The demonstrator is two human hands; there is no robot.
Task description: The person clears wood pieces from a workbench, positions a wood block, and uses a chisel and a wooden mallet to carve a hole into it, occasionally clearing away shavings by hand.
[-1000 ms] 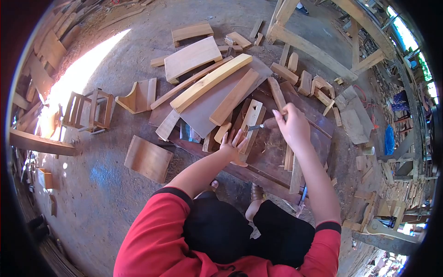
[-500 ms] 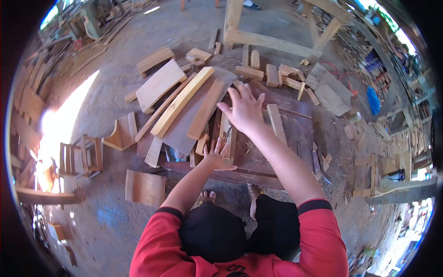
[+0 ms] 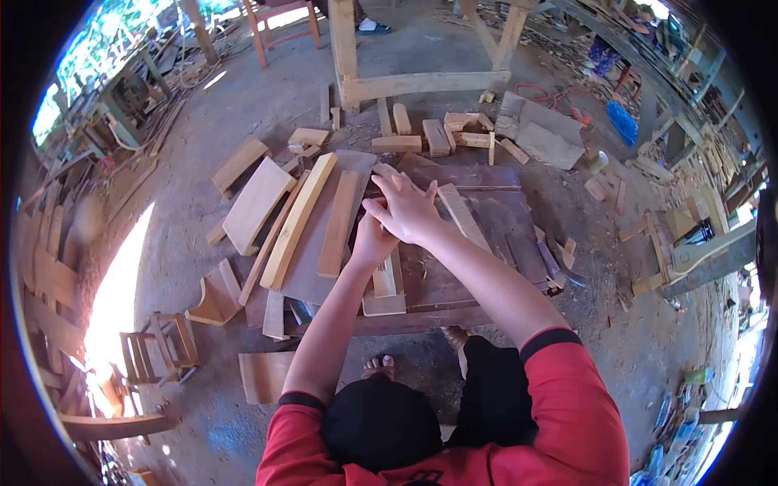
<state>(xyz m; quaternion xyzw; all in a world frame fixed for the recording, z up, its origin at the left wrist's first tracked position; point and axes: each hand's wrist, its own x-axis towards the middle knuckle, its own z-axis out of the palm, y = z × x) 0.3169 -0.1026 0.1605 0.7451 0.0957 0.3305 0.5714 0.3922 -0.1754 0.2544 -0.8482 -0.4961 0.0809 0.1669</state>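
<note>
My right hand point(image 3: 408, 212) lies with its fingers stretched forward over the far end of a wooden piece point(image 3: 386, 303). Just below and to its left is my left hand point(image 3: 373, 243), its fingers curled and partly covered by the right hand. Whatever the left hand grips is hidden. The wooden piece runs under both hands, and its near end shows on the low dark wooden table point(image 3: 454, 279). To the left lie a brown wooden strip point(image 3: 339, 223) and a longer pale strip point(image 3: 300, 219). Another pale strip point(image 3: 463, 217) lies to the right.
Several wood blocks point(image 3: 438, 138) lie on the floor beyond the table. A small slatted wooden chair point(image 3: 160, 348) and a curved wooden piece point(image 3: 215, 292) stand at the left. A wooden workbench frame point(image 3: 421, 84) rises at the back. A person's foot point(image 3: 373, 27) shows behind it.
My left hand has moved forward from the table's near edge, going from spread fingers to curled. My right hand has come down close against it. The view has shifted.
</note>
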